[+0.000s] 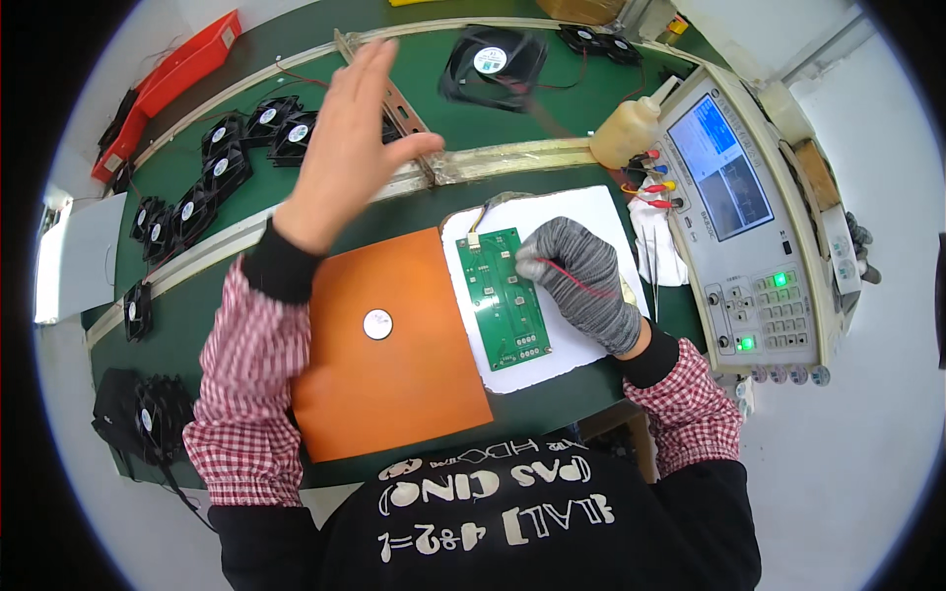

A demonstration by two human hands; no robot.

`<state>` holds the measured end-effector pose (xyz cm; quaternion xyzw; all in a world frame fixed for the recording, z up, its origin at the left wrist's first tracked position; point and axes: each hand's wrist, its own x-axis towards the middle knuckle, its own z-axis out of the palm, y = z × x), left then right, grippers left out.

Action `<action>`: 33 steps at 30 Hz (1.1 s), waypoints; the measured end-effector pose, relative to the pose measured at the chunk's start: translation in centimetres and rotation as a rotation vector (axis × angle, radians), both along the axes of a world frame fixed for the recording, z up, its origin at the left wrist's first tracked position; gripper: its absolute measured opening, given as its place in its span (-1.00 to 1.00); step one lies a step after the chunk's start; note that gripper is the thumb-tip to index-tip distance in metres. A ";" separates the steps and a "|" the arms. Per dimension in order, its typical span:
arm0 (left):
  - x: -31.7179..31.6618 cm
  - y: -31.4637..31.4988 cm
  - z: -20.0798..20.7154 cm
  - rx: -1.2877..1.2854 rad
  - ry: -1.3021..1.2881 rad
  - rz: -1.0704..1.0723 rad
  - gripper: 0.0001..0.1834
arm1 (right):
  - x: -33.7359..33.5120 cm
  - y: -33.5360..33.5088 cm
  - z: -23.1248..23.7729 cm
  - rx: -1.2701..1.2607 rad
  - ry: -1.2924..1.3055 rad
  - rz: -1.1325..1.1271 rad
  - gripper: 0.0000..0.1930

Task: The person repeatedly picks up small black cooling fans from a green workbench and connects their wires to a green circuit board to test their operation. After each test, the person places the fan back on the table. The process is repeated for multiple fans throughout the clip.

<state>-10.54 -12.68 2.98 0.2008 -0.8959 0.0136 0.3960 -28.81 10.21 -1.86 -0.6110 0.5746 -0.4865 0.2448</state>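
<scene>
My left hand (350, 148) is bare and raised over the bench, fingers stretched out and holding nothing. Just beyond its fingertips, to the right, a black cooling fan (463, 71) looks smeared by motion. My right hand (581, 281), in a grey knitted glove, is closed in a pinch on a thin red wire (576, 277) that runs back across the glove. Its fingertips are at the right edge of a green circuit board (507, 320); whether they touch it is unclear. The board lies on a white pad (581, 212), with a plug and wires at its top.
An orange mat (394, 394) bears a round white label (377, 324). Several black fans (225, 167) stand at the left, beyond a rail (217, 241). A test instrument (739, 217) with a lit screen, a squeeze bottle (627, 133) and tweezers (652, 261) are right. Red bins (182, 69) stand far left.
</scene>
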 end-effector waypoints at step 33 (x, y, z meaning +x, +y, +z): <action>12.9 17.7 -2.6 0.661 -0.144 -0.102 0.00 | 9.0 4.0 3.3 -0.068 0.582 0.046 -0.62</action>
